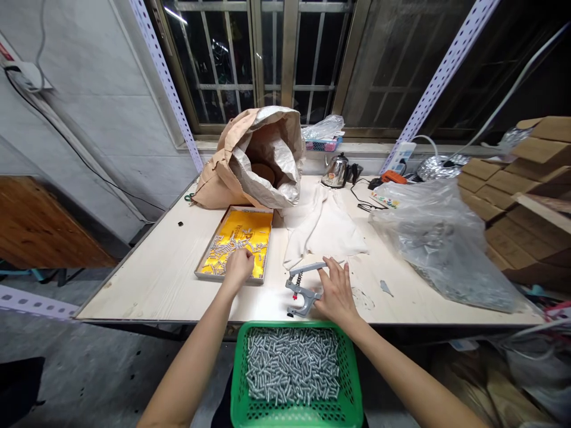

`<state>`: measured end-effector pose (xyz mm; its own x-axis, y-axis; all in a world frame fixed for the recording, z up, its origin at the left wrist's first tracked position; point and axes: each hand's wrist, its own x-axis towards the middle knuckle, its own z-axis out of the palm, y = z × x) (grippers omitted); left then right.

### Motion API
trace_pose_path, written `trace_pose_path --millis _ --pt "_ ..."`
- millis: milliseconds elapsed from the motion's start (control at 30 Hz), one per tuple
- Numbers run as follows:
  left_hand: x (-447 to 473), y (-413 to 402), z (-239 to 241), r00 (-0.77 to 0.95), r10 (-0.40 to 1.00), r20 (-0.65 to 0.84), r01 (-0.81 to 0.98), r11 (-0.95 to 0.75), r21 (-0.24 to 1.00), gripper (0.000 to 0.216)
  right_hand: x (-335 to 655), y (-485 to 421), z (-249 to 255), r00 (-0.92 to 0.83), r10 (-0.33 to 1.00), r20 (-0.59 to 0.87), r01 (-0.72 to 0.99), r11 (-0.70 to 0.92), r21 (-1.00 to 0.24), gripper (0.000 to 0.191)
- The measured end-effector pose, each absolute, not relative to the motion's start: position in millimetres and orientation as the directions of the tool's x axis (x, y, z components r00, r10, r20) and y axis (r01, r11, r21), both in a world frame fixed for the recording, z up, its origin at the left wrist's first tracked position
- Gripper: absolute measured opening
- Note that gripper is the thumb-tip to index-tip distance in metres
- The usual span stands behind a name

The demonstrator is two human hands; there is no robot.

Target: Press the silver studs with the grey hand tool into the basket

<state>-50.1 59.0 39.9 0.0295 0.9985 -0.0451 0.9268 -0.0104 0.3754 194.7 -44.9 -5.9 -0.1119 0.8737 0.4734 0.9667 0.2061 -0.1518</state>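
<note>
My left hand (238,266) reaches into a shallow yellow tray (263,249) and is closed in a pinch among several small silver metal pieces (225,245); what its fingers hold is hidden. My right hand (335,292) rests with fingers spread on a small grey hand press (301,289), touching its lever. A green plastic basket (348,362) full of the same silver pieces sits below the table's front edge, between my arms.
The pale wooden table (160,279) carries a big open paper sack (254,157), a white cloth (323,229), a kettle (336,170) and a clear plastic bag (439,238) of metal parts. Cardboard boxes (526,196) are stacked on the right.
</note>
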Motion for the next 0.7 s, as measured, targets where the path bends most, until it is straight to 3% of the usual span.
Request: trace_pose_path --millis 67,367,700 --pt "-48.2 81.1 28.7 -0.001 0.997 -0.074 0.957 0.023 0.289 0.015 193.2 -44.8 -7.5 -0.113 0.872 0.476 0.966 0.208 -0.152 0.047" --pt "-49.9 84.2 5.1 0.086 0.996 -0.036 0.984 -0.079 0.159 0.023 194.3 -40.9 -8.4 -0.106 0.885 0.453 0.97 0.191 -0.147 0.045" --pt "-58.4 84.6 9.6 0.134 0.991 0.026 0.955 -0.136 0.265 0.024 186.6 -33.7 -8.9 -0.114 0.897 0.428 0.971 0.192 -0.144 0.051"
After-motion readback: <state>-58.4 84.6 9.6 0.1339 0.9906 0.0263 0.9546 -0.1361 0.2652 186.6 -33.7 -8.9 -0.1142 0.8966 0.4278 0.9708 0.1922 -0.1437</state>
